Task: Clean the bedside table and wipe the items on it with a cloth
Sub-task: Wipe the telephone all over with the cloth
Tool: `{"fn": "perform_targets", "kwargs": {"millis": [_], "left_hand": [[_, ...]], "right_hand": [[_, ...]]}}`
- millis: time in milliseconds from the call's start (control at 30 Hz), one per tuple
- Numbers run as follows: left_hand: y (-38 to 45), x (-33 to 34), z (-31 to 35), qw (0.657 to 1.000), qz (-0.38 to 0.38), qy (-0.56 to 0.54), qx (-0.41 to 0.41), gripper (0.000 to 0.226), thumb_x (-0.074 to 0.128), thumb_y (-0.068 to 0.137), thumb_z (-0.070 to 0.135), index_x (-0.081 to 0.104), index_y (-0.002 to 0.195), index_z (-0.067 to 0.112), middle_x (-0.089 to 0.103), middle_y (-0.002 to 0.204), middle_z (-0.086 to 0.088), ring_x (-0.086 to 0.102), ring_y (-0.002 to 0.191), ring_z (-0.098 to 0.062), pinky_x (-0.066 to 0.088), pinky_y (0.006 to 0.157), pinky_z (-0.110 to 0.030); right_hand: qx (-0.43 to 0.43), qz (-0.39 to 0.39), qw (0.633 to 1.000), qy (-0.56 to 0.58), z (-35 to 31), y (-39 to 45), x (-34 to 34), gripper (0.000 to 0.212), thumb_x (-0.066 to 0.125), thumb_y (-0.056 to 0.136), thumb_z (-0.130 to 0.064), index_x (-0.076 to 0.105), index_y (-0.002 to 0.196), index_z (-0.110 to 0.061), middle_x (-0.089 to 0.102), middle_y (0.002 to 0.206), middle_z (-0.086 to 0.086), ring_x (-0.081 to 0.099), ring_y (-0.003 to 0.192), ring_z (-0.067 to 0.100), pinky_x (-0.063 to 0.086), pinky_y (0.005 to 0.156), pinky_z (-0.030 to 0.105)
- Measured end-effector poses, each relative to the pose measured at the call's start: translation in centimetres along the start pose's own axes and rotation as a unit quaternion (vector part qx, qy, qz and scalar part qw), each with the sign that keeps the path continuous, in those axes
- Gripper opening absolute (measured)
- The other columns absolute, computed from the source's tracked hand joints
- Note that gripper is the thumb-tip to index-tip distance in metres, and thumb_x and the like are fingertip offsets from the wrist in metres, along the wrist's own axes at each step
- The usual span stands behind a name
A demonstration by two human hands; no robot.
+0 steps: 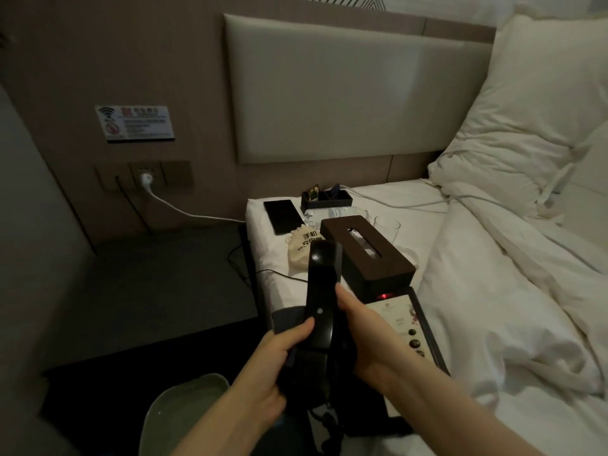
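Now both hands, left hand (276,360) and right hand (358,337), grip the black plastic telephone handset (320,291); better wipe along its length with the dark cloth (286,319).

Room is dimly lit. Brown wall (98,60) is fitted w/ a padded headboard panel (345,93), a wifi sign (135,123) and a socket strip (144,176); a white plug (146,179) is inserted. Dark floor (148,291) is seen at left. Bed (493,291) at right is covered w/ white bedding; pillow (526,110) is propped against headboard.
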State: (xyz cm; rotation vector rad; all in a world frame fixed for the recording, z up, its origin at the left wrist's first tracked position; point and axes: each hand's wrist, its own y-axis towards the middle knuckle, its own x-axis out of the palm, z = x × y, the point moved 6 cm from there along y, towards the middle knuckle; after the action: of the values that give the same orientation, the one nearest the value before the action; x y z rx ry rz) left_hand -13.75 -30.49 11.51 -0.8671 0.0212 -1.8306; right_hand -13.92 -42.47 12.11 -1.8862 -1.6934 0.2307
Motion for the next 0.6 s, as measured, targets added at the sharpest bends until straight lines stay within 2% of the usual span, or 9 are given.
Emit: {"fn": "perform_targets", "kwargs": {"millis": [100, 233, 333, 400, 500, 600], "left_hand": [[-0.6, 0.0, 1.7, 0.999, 0.021, 0.036, 0.031, 0.027, 0.064, 0.084, 0.011, 0.069, 0.107, -0.003, 0.072, 0.097, -0.021, 0.070, 0.082, -0.032, 0.057, 0.074, -0.038], [-1.2, -0.1, 3.2, 0.997, 0.041, 0.054, 0.044, 0.026, 0.062, 0.089, 0.013, 0.068, 0.110, -0.002, 0.072, 0.095, -0.019, 0.071, 0.075, -0.028, 0.059, 0.061, -0.030], [-1.6, -0.5, 4.3, 0.996, 0.061, 0.010, 0.062, 0.026, 0.058, 0.092, 0.019, 0.068, 0.109, 0.001, 0.074, 0.095, -0.017, 0.073, 0.076, -0.026, 0.057, 0.054, -0.028], [-1.9, -1.0, 5.3, 0.992, 0.086, -0.036, 0.086, 0.029, 0.056, 0.094, 0.024, 0.067, 0.111, 0.003, 0.074, 0.096, -0.015, 0.073, 0.078, -0.024, 0.056, 0.052, -0.027], [-2.6, -1.2, 7.5, 0.980, 0.082, -0.109, 0.142, 0.042, 0.054, 0.091, 0.044, 0.071, 0.108, 0.009, 0.075, 0.098, -0.010, 0.073, 0.082, -0.023, 0.057, 0.064, -0.032], [-3.6, 1.1, 9.3, 0.975, 0.000, -0.137, 0.174, 0.065, 0.038, 0.088, 0.066, 0.079, 0.091, 0.016, 0.074, 0.104, -0.008, 0.071, 0.093, -0.021, 0.052, 0.073, -0.035]], "right_hand": [[-0.061, -0.017, 0.998, 0.007, -0.5, 0.4, 0.9, 0.047, 0.059, 0.087, -0.054, 0.072, 0.110, -0.016, 0.074, 0.105, 0.012, 0.071, 0.096, 0.026, 0.054, 0.083, 0.037], [-0.158, 0.002, 0.987, -0.033, -2.4, 0.1, 1.5, 0.030, 0.060, 0.092, -0.036, 0.075, 0.096, -0.010, 0.074, 0.096, 0.013, 0.072, 0.089, 0.026, 0.056, 0.076, 0.034], [-0.209, 0.045, 0.977, -0.019, -3.9, 0.0, 1.5, 0.035, 0.051, 0.098, -0.035, 0.070, 0.106, -0.006, 0.073, 0.102, 0.013, 0.070, 0.097, 0.027, 0.054, 0.091, 0.041], [-0.231, 0.044, 0.971, 0.034, -5.0, -0.2, 1.4, 0.034, 0.045, 0.101, -0.032, 0.064, 0.111, -0.006, 0.073, 0.104, 0.013, 0.070, 0.099, 0.026, 0.057, 0.085, 0.040], [-0.234, 0.015, 0.968, 0.087, -5.6, -0.6, 1.5, 0.028, 0.043, 0.102, -0.031, 0.057, 0.115, -0.010, 0.074, 0.099, 0.016, 0.071, 0.095, 0.029, 0.059, 0.070, 0.042], [-0.195, -0.026, 0.977, 0.083, -4.3, -0.6, 2.6, 0.026, 0.042, 0.102, -0.030, 0.057, 0.115, -0.012, 0.073, 0.083, 0.014, 0.072, 0.081, 0.027, 0.059, 0.066, 0.042]]}}
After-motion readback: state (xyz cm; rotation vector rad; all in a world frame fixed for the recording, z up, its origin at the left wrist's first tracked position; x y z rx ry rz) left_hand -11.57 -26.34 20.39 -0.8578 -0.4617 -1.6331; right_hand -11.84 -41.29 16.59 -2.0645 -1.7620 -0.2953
